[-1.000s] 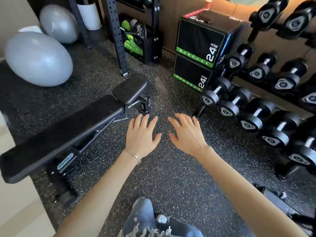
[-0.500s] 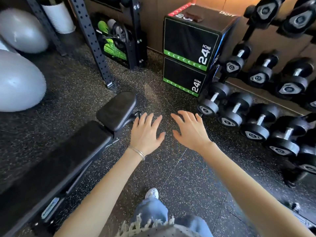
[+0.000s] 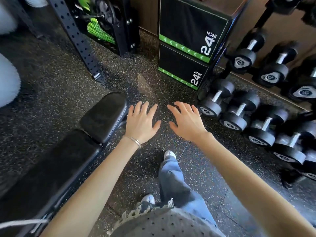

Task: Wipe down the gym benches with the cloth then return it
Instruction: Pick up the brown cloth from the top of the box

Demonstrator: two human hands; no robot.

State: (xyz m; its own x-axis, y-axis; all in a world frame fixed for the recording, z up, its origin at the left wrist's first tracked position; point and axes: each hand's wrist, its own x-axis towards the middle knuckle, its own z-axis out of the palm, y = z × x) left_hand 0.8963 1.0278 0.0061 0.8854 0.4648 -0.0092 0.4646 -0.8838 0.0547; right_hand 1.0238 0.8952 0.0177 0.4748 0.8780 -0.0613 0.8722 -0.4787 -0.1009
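At 12 o'clock you've got 2 stacked black plyo boxes [image 3: 186, 40] w/ green stripes, each marked "24 INCH"; rows of dumbbells [image 3: 239, 115] run from 1 to 4 o'clock. Perforated black rack upright [image 3: 77, 38] stands at 11 on the speckled rubber floor [image 3: 51, 86], green gear [image 3: 100, 33] just behind it, grey exercise ball [image 3: 8, 79] at 9.

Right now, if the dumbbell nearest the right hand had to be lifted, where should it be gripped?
Probably by the bare metal handle of that dumbbell, coming from above: the heads look too wide to grasp, and the next dumbbell crowds it from the side.
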